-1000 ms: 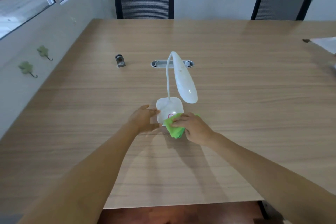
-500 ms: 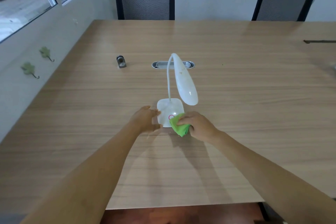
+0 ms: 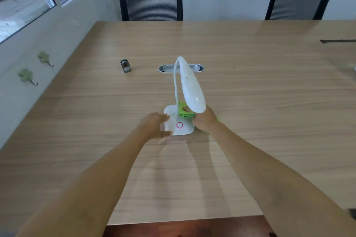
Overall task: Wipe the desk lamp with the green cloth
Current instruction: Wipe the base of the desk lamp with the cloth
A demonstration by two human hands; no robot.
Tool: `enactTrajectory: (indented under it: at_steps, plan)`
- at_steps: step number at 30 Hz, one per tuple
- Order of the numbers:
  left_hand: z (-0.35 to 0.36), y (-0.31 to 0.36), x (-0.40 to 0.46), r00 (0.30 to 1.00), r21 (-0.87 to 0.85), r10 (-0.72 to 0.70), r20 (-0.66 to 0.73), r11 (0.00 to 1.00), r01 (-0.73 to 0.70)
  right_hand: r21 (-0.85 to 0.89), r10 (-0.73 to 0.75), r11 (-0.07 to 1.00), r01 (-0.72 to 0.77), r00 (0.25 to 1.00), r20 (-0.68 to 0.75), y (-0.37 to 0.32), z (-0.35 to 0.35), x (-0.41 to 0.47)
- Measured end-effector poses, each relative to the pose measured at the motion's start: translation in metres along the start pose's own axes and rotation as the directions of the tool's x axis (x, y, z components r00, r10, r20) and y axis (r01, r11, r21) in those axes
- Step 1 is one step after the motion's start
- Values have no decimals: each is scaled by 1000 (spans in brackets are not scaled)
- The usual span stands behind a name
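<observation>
Desk lamp (image 3: pixel 180 124) stands mid-table (image 3: pixel 269 102), base toward me, thin neck rising from the far edge of the base. My right hand (image 3: pixel 205 119) is closed around the bunched green cloth (image 3: pixel 183 110), pressing it on the far right part of the base, under the drooping lamp head. Neck stands just left of the cloth and runs upward, so I judge an upward stroke comes next. My left hand (image 3: pixel 154 126), fingers loosely spread, braces the base's left edge.
</observation>
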State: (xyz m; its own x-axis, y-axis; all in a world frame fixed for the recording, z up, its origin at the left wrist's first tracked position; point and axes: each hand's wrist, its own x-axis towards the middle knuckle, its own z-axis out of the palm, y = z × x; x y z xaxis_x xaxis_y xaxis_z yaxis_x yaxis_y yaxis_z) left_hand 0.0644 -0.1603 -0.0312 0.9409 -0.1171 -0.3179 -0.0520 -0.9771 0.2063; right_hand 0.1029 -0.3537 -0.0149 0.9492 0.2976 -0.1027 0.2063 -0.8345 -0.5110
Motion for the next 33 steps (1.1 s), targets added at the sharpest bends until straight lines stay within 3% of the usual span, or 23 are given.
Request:
enactTrajectory:
  at_steps: [3, 6, 9, 11, 14, 17, 23, 25, 28, 31, 33]
  plan:
    - [1, -1, 0, 1000, 3, 4, -2, 1000, -4, -229, -114, 965, 131, 990, 86, 24, -3, -9]
    - [3, -2, 1, 1000, -22, -20, 15, 1000, 21, -367, -43, 927, 81, 993, 110, 55, -17, -17]
    - [3, -3, 2, 1000, -31, -20, 21, 999, 21, -242, -51, 970, 21, 992, -119, 57, -18, -20]
    - [3, -3, 2, 1000, -21, -13, 19, 1000, 13, -131, -126, 987, 97, 964, -235, 33, -9, -19]
    - [1, -1, 0, 1000, -16, -3, 11, 1000, 4, -63, -277, 960, 272, 957, -90, 3, 10, -16]
    - [-1, -2, 0, 1000, -55, -18, 7, 998, 19, -136, -389, 914, 382, 921, -30, 12, 23, -18]
    - [-2, -14, 3, 998, -162, -61, 20, 985, 64, -287, -326, 920, 266, 927, -187, 53, 4, -27]
    - [-2, -15, 3, 999, -156, -51, 17, 986, 53, -289, -368, 910, 297, 900, -233, 42, 7, -22]
    - [-1, -14, 6, 999, -140, -45, 8, 989, 46, -255, -469, 867, 428, 874, -130, 0, 24, -19]
    - [-1, -14, 7, 999, -136, -52, 1, 989, 52, -292, -449, 853, 432, 894, 13, -14, 39, -15]
    - [0, -16, 7, 998, -145, -59, 11, 988, 60, -325, -444, 853, 408, 895, -40, -2, 39, -14]
